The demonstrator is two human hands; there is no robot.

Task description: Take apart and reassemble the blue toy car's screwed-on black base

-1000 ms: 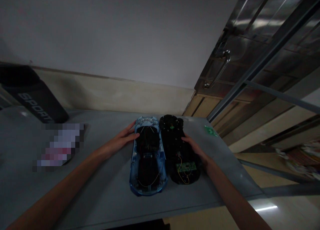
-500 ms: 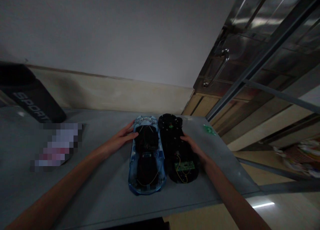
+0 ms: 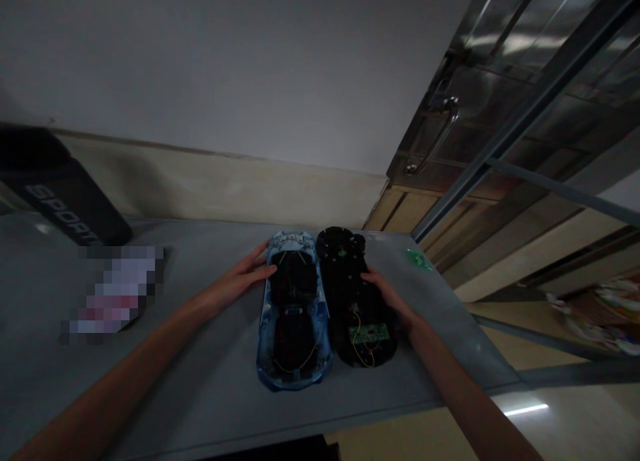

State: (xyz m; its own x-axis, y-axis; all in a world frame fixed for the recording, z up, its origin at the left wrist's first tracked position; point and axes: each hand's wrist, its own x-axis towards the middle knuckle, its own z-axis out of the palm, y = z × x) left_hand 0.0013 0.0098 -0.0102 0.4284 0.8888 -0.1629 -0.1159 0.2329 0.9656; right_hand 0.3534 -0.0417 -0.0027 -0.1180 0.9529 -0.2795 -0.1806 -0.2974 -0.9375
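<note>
A blue toy car body shell (image 3: 323, 314) lies upside down on the grey table, its hollow inside facing up with a thin yellow wire in it. Along its left side rests my left hand (image 3: 249, 271), with the thumb over the edge and the fingers against the outer wall. Right beside the shell lies a black toy car chassis (image 3: 345, 284), bearing a green circuit board (image 3: 369, 333) and yellow wires. My right hand (image 3: 383, 287) holds the chassis by its right side; some of its fingers are hidden.
A dark bottle marked SPORT (image 3: 75, 201) stands at the back left, near a blurred-out flat item (image 3: 117, 291). A small green packet (image 3: 419, 259) lies near the right edge of the table (image 3: 210, 381). Behind is a wall (image 3: 225, 187); a metal door handle (image 3: 440, 137) is at right.
</note>
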